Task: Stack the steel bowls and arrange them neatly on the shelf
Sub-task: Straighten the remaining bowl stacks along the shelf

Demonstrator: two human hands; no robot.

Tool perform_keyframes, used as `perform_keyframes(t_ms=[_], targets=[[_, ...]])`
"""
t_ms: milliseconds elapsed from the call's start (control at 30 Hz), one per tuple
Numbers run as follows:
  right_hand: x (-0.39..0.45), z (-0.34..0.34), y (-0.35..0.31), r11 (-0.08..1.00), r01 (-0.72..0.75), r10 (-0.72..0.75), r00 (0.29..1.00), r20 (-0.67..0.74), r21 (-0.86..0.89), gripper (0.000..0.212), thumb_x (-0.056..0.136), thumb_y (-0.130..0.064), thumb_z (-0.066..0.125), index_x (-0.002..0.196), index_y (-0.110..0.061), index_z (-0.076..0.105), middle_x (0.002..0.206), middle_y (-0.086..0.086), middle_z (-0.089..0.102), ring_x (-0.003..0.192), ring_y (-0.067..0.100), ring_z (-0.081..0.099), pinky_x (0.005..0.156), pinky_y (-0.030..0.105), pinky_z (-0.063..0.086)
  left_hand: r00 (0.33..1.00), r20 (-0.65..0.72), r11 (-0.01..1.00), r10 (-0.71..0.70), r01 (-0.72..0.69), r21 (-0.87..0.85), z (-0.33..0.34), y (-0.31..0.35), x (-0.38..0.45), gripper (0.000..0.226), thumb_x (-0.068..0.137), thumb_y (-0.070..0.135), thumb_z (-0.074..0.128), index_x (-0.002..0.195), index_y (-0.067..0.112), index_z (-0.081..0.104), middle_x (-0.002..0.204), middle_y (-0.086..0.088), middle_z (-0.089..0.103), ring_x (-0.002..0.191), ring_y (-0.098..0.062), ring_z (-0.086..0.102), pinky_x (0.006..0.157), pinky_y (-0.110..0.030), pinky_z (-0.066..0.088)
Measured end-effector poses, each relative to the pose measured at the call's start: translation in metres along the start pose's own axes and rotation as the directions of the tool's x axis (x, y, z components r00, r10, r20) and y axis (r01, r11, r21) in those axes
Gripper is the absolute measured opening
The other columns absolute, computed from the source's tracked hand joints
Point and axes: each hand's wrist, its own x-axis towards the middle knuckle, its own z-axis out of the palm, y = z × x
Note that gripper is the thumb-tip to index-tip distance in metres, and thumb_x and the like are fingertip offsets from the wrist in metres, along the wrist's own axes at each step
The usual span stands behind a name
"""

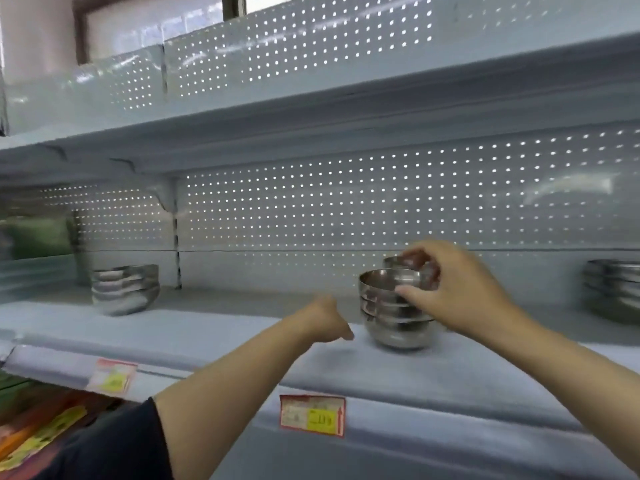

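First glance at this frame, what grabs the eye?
The stack of steel bowls at the centre of the grey shelf, with the right hand gripping its top rim. The left hand is just beside it, holding nothing. Two more bowl stacks stand further off: the left stack and the right-edge stack.

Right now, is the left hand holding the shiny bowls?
No, the left hand hangs beside the stack of bowls holding nothing; the right hand grips the top rim.
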Motion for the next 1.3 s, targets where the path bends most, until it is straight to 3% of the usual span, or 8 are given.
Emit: perform_keyframes(t_ms=[133,267,533,667,900,1100,1200,1300], targets=[[0.000,-0.011,0.025,0.899,-0.408,0.400,0.913,0.077,0.158,0.071,0.072,-0.041,0.077,0.131,-0.018,0.045,0.120,-0.003,0.052,0.104,0.014,0.052,0.089,0.030,0.042,0.981,0.096,0.968,0.170,-0.148,-0.205,0.010,0.005,0.017,0.046,0.086,-0.003,0.058,0.126,0.015,0.043,0.106,-0.002,0.055,0.094,-0.014,0.054,0.076,-0.017,0.043],[-0.001,-0.003,0.025,0.809,-0.477,0.415,0.877,0.241,0.344,0.030,0.078,-0.025,0.076,0.090,-0.032,0.049,0.084,-0.023,0.052,0.077,-0.009,0.049,0.076,0.019,0.038,0.954,0.080,0.923,0.287,-0.254,-0.291,0.018,0.012,0.019,0.049,0.082,-0.011,0.058,0.074,0.032,0.035,0.074,0.015,0.041,0.063,0.004,0.042,0.046,0.002,0.039],[-0.001,0.006,0.026,0.701,-0.500,0.452,0.863,0.225,0.508,0.031,0.074,-0.019,0.079,0.079,-0.031,0.051,0.086,-0.017,0.060,0.081,-0.001,0.056,0.083,0.027,0.043,0.922,0.190,0.879,0.337,-0.235,-0.416,0.016,0.004,0.019,0.030,0.083,-0.017,0.051,0.091,0.011,0.047,0.071,0.004,0.042,0.060,-0.002,0.040,0.040,-0.003,0.038],[-0.007,0.019,0.033,0.575,-0.624,0.497,0.780,0.379,0.530,0.026,0.072,-0.013,0.080,0.093,-0.014,0.065,0.084,-0.001,0.069,0.080,0.015,0.060,0.080,0.030,0.045,0.935,0.197,0.885,0.295,-0.189,-0.427,0.020,0.003,0.022,0.031,0.078,-0.012,0.064,0.089,0.012,0.048,0.073,0.004,0.044,0.062,-0.004,0.042,0.042,-0.004,0.040],[-0.019,-0.022,0.041,0.639,-0.542,0.497,0.833,0.245,0.546,0.031,0.072,-0.017,0.080,0.100,-0.016,0.067,0.099,0.000,0.072,0.091,0.012,0.063,0.081,0.028,0.048,0.916,0.077,0.838,0.394,-0.324,-0.439,0.028,0.043,0.013,0.045,0.071,-0.011,0.071,0.104,0.013,0.054,0.073,0.008,0.051,0.066,-0.003,0.046,0.052,-0.008,0.043],[-0.071,-0.120,0.098,0.673,-0.546,0.552,0.819,0.153,0.498,0.034,0.072,-0.020,0.080,0.103,-0.016,0.068,0.098,-0.005,0.070,0.096,0.011,0.062,0.080,0.027,0.050,0.857,0.160,0.827,0.491,-0.401,-0.393,0.083,0.147,-0.015,0.052,0.071,-0.004,0.075,0.116,0.012,0.054,0.088,0.008,0.058,0.087,-0.011,0.054,0.074,-0.019,0.045],[-0.106,-0.184,0.149,0.668,-0.573,0.599,0.793,0.113,0.475,0.039,0.069,-0.020,0.082,0.105,-0.015,0.066,0.100,0.000,0.072,0.100,0.016,0.064,0.092,0.034,0.051,0.823,0.184,0.803,0.538,-0.433,-0.410,0.134,0.218,-0.037,0.045,0.074,-0.006,0.071,0.108,0.018,0.054,0.083,0.009,0.056,0.082,-0.008,0.052,0.068,-0.017,0.043],[-0.145,-0.255,0.207,0.669,-0.592,0.638,0.768,0.063,0.449,0.035,0.069,-0.020,0.082,0.101,-0.014,0.069,0.101,0.003,0.072,0.101,0.018,0.064,0.089,0.033,0.051,0.789,0.242,0.787,0.565,-0.426,-0.446,0.198,0.294,-0.053,0.054,0.073,-0.005,0.073,0.120,0.012,0.056,0.106,0.000,0.062,0.101,-0.016,0.055,0.086,-0.024,0.042]])
